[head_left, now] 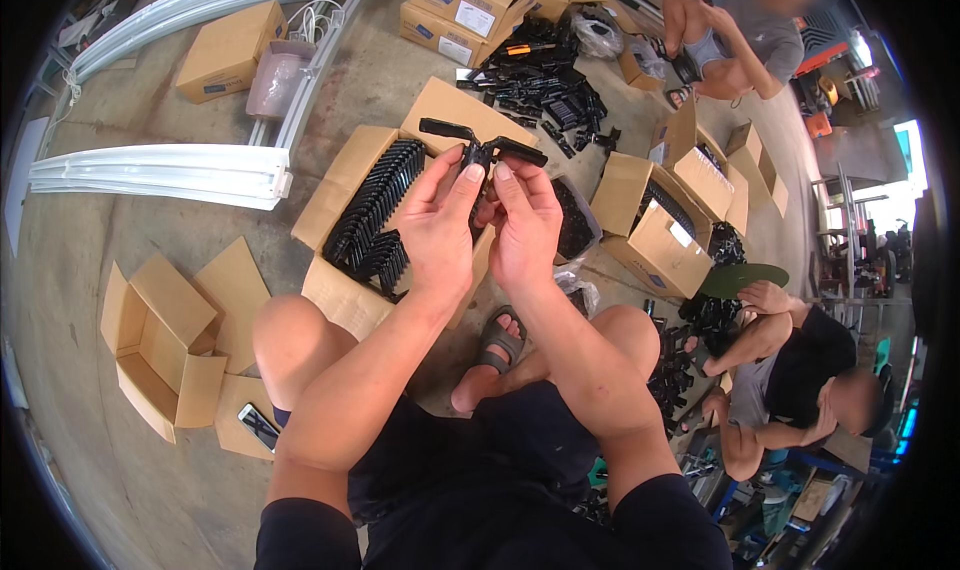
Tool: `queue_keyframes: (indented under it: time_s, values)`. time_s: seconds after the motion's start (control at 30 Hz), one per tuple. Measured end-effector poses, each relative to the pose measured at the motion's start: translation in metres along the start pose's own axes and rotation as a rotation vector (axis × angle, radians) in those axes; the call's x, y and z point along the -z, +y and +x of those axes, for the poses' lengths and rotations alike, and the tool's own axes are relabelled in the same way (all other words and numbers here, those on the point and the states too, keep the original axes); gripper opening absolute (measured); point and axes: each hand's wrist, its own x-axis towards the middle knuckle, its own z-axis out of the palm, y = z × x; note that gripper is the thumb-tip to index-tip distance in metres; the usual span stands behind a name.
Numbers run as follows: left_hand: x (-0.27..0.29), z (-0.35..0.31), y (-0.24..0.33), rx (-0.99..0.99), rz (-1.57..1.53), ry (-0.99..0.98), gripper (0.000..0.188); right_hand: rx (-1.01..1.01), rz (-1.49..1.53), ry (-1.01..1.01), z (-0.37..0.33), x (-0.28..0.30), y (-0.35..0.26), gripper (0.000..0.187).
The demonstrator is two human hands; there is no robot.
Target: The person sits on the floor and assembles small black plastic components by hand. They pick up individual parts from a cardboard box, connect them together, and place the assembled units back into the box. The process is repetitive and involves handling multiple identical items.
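Observation:
My left hand [440,232] and my right hand [524,232] are raised together in front of me, thumbs side by side. Between them they pinch a black Y-shaped bracket [448,129], its two flat arms spreading out to either side above my fingers. The lower part of the bracket is hidden by my hands. Beneath them stands an open cardboard box [345,298], where similar black brackets [374,198] lie stacked in tight rows. Just right of my right hand, a clear plastic bag [588,202] holds small dark pieces.
A heap of loose black parts [560,95] lies beyond the box. More open cartons [655,245] stand to the right, beside two seated people [815,355] [750,30]. At left are an empty carton [150,395], a phone [258,426] and long white metal channels [160,175].

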Motion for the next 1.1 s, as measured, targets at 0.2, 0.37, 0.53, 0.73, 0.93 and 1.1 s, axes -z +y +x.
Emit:
queue_keyframes:
  time_s: [0.2,0.37,0.53,0.73,0.93,1.1]
  values:
    - [0.002,0.003,0.003,-0.011,0.040,0.006,0.036,-0.033,0.051,0.029,0.004,-0.003,0.005,0.018]
    - [0.002,0.003,-0.006,-0.055,0.052,0.016,0.033,-0.037,-0.014,0.027,0.005,0.001,0.000,0.018]
    - [0.000,0.000,-0.004,-0.014,0.007,-0.002,0.037,-0.026,0.007,0.016,0.001,0.003,-0.004,0.016]
    - [0.000,0.001,-0.007,-0.019,0.057,0.011,0.036,-0.047,0.026,0.024,0.003,0.005,-0.002,0.015]
    - [0.001,0.001,-0.010,-0.016,0.087,0.026,0.035,-0.053,0.059,0.023,0.007,0.005,0.002,0.016]
    - [0.000,0.001,-0.010,-0.001,0.110,0.042,0.036,-0.055,0.083,0.021,0.005,0.005,-0.001,0.015]
